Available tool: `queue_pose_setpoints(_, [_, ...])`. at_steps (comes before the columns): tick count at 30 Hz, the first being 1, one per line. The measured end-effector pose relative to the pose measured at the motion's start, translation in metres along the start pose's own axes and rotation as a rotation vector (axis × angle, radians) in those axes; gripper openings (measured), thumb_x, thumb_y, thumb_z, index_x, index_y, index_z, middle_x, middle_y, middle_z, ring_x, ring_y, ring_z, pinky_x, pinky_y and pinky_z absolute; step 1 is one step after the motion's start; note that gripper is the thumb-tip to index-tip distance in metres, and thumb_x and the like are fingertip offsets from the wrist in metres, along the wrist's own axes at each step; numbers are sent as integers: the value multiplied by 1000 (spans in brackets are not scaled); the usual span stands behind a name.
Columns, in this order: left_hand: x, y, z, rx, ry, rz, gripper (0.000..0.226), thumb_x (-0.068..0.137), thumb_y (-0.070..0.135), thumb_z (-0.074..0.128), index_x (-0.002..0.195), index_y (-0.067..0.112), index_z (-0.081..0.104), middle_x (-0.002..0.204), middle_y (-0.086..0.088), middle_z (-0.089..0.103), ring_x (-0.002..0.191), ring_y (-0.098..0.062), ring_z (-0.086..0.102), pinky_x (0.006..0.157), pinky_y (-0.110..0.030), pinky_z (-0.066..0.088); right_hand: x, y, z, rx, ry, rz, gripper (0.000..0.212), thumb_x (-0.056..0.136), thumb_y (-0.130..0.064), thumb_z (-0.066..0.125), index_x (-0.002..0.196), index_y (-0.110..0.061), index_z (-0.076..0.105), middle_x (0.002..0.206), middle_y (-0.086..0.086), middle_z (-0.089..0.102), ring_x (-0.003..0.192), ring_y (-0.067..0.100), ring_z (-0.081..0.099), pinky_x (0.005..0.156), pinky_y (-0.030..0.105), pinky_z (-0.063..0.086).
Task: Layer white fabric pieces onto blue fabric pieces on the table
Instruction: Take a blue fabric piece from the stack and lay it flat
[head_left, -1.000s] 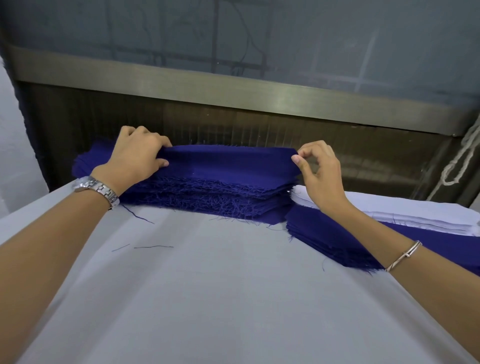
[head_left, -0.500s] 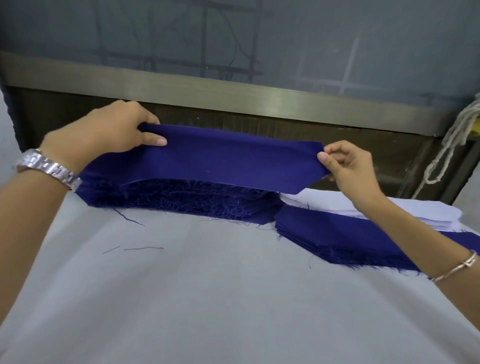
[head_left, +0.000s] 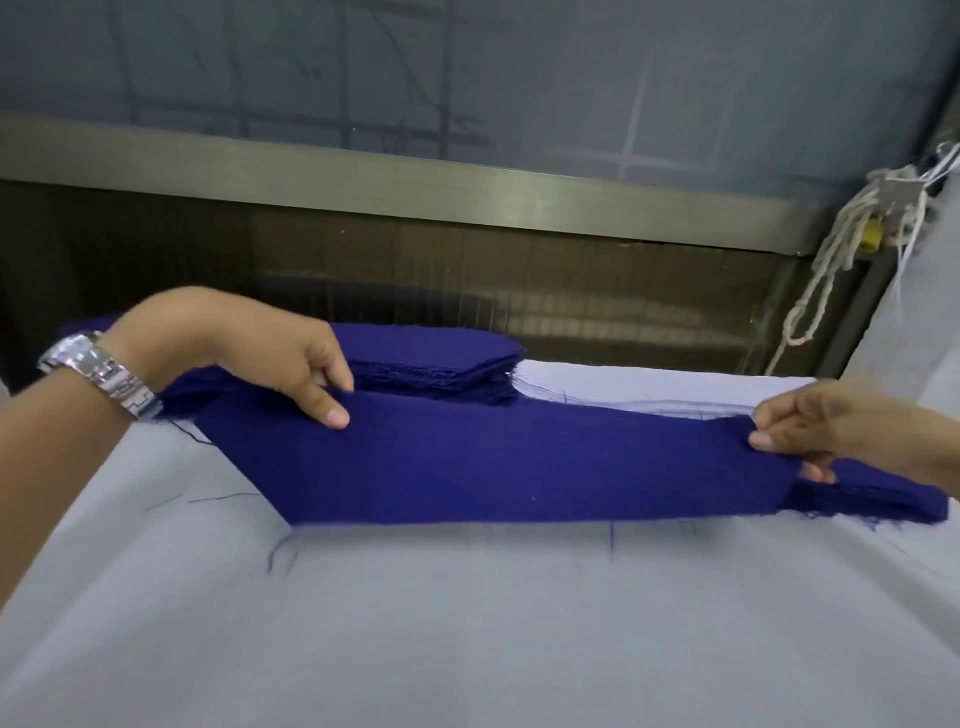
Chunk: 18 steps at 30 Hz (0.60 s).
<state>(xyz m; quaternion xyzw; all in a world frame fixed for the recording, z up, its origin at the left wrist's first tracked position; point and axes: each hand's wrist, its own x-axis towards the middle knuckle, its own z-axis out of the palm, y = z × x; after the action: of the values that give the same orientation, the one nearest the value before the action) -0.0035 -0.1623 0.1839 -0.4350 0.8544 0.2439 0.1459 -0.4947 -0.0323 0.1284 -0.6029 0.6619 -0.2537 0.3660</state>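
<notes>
Cloth-covered table (head_left: 467, 623) with blue stack (head_left: 431, 356), white pieces (head_left: 623, 387)

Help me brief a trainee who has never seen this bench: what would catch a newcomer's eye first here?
A long blue piece is stretched across the middle, pinched at its ends by the left hand and the right hand. Behind it a blue stack lies at the far edge of the table, with white pieces to its right. A silver watch shines on the left wrist.

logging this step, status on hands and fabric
Left hand, right hand each pinch an end of blue piece. White stack behind it. Nothing blocking.
</notes>
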Motion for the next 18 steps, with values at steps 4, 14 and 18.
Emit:
queue_pose_setpoints(4, [22,15,21,-27,-141,27,21,95,34,61,108,23,74,96,7,78,94,-10,73,80,-20,54,-10,33,-16,-88,-164,124,25,78,-29,84,80,-8,71,66,16,57,49,18,48,48,23,44])
queue_pose_setpoints(14, [50,28,48,140,-221,-87,27,88,46,68,90,20,69,66,19,67,66,0,61,66,-14,46,-14,57,-22,-217,-311,197,28,81,-39,84,72,-22,63,64,4,56,56,15,47,56,20,38])
queue_pose_setpoints(18, [52,29,49,193,-201,-122,29,85,51,70,82,22,65,67,18,62,66,-2,56,66,-14,44,-17,53,-20,-190,-360,199,22,84,-34,81,72,-23,66,64,-2,60,55,10,51,60,20,40])
